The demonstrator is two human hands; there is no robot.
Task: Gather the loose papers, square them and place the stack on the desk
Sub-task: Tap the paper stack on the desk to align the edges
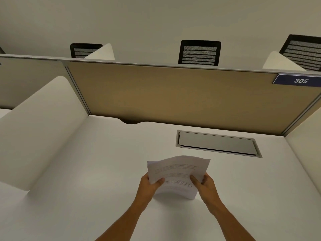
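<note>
Head cam: both hands are clamping the papers [178, 173], left hand [150, 184] and right hand [205, 184] pinching opposite sides, bottom edge touching the desk [86, 171]

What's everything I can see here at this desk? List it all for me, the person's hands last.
papers: one small bundle, white with printed lines, held over the desk, bottom edge near or on it
desk: one, white, foreground
cable hatch: one, grey, set in the desk, behind the papers
back panel: one, tan, behind the desk
side dividers: two, white, either side
number plate: one, blue, reads 305, panel's top right
chairs: three, black mesh, beyond the panel
left hand: grips the papers' left edge
right hand: grips the right edge
</note>
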